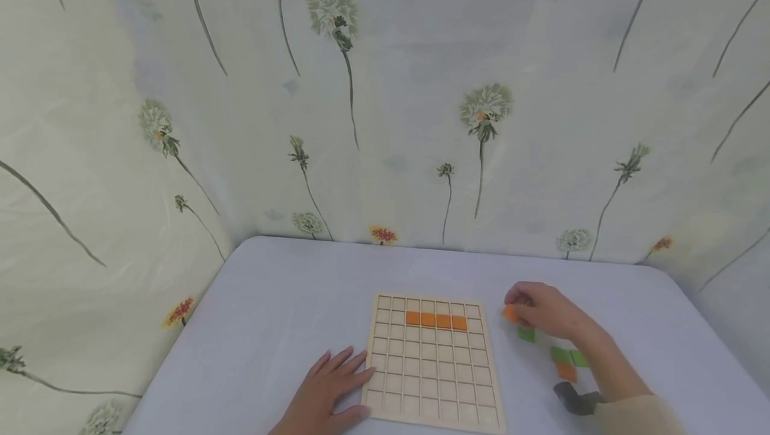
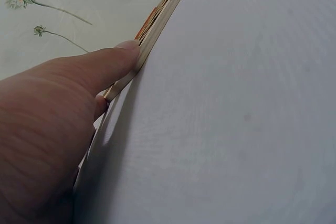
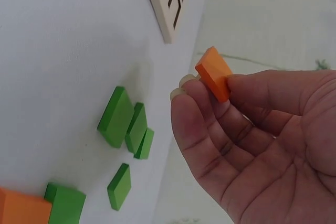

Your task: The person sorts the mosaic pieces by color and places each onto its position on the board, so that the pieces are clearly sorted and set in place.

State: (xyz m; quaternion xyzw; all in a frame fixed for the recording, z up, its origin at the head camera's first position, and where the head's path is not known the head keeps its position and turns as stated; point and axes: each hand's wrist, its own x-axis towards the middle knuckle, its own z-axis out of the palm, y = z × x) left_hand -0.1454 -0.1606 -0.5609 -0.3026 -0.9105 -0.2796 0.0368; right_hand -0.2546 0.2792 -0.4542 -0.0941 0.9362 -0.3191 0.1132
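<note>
Orange tile (image 3: 214,74) pinched in right hand (image 3: 252,145); left hand (image 1: 325,391) flat against grid board (image 1: 430,381).

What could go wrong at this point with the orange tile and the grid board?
The right hand pinches the orange tile only by its edges at the fingertips, so the grip might slip. The left hand merely rests flat against the wooden grid board's edge; a nudge could shift the board and unseat the four orange tiles.

A pale desk (image 1: 271,301) carries a wooden grid board (image 1: 430,361) at its centre. At about 3 o'clock from the board lie loose green tiles (image 1: 568,356) and an orange tile (image 1: 566,372); a dark object (image 1: 574,400) sits at 4 o'clock.
</note>
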